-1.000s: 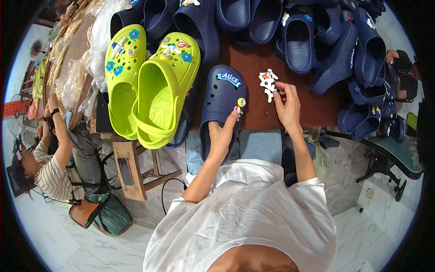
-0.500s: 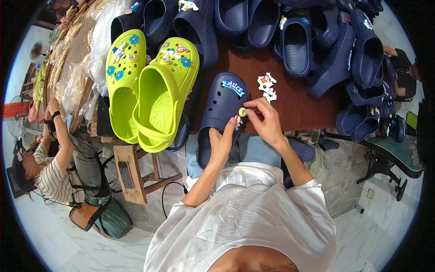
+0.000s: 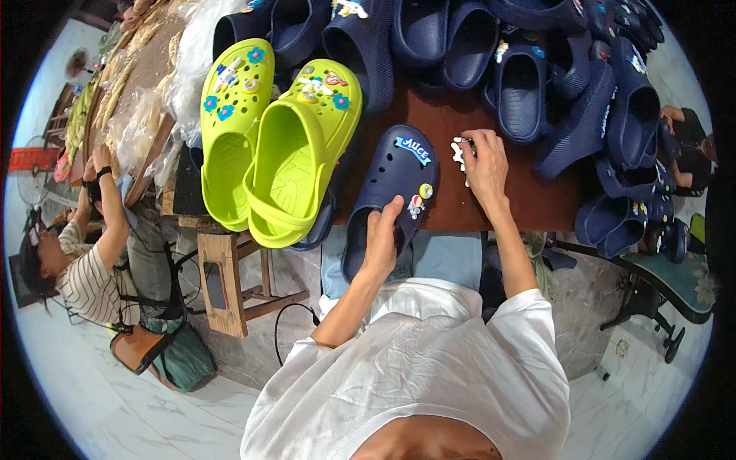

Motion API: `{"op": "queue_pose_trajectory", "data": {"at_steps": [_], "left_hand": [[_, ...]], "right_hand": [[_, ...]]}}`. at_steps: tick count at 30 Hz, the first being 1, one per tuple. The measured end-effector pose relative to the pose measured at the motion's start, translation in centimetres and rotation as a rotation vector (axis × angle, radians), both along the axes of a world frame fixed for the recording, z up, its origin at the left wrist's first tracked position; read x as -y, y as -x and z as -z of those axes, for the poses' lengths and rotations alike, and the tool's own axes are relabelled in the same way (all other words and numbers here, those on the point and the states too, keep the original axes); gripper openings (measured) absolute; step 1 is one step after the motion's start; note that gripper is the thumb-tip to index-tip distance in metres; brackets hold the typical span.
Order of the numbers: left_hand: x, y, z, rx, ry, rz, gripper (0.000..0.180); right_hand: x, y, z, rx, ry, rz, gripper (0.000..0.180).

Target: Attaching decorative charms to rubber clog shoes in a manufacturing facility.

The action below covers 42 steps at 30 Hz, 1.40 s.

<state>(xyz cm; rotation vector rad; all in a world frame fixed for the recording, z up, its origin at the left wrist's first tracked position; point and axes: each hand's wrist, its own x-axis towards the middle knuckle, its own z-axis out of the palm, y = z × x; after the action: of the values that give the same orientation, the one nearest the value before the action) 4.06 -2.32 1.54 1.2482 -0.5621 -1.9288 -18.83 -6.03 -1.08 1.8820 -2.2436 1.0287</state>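
A navy clog (image 3: 385, 172) rests tilted at the table's front edge. My left hand (image 3: 382, 238) grips its side near the opening, thumb on top and fingers inside. On its toe sit a blue banner charm (image 3: 414, 149) with white lettering, a yellow ring charm (image 3: 425, 191) and a small red-and-white figure charm (image 3: 416, 205). To the right, my right hand (image 3: 486, 169) is over a little pile of white shoe charms (image 3: 460, 151), fingers bent down onto it. Its fingers are closed, and they hide whatever is between them.
Left of the clog stands a pair of lime-green clogs (image 3: 287, 157) with charms. Many navy clogs (image 3: 523, 96) crowd the back and right of the brown table (image 3: 445, 115). A wooden stool (image 3: 222, 284) stands below left. Another person (image 3: 92, 261) works at far left; a second person (image 3: 690, 149) is at far right.
My right hand has left the yellow ring charm, which now sits on the clog, and moved right to the white charms. My left thumb has shifted slightly back from the figure charm.
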Motion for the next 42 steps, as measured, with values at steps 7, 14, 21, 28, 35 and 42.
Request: {"op": "queue_pose_trajectory", "data": {"at_steps": [7, 14, 21, 28, 35, 42], "left_hand": [[1.7, 0.2, -0.1, -0.508, -0.014, -0.21, 0.051], [2.8, 0.5, -0.2, -0.679, -0.14, -0.24, 0.046], [0.1, 1.3, -0.7, -0.625, -0.069, -0.149, 0.047], [-2.1, 2.0, -0.3, -0.414, 0.078, -0.131, 0.042], [-3.1, 2.2, -0.4, -0.182, 0.183, -0.082, 0.027], [-3.2, 2.0, -0.7, 0.037, 0.245, 0.01, 0.025]], "right_hand": [[-0.8, -0.4, -2.0, 0.358, 0.015, -0.067, 0.011], [-1.1, -3.8, -5.2, 0.936, -0.217, -0.397, 0.016], [-1.1, -6.3, -7.1, 0.822, -0.226, -0.441, 0.016], [-1.8, -5.1, -7.7, 0.828, -0.207, -0.469, 0.015], [-1.9, -4.1, -7.9, 0.989, -0.351, -0.442, 0.009], [-1.2, -3.8, -10.4, 0.708, -0.431, -0.437, 0.008]]}}
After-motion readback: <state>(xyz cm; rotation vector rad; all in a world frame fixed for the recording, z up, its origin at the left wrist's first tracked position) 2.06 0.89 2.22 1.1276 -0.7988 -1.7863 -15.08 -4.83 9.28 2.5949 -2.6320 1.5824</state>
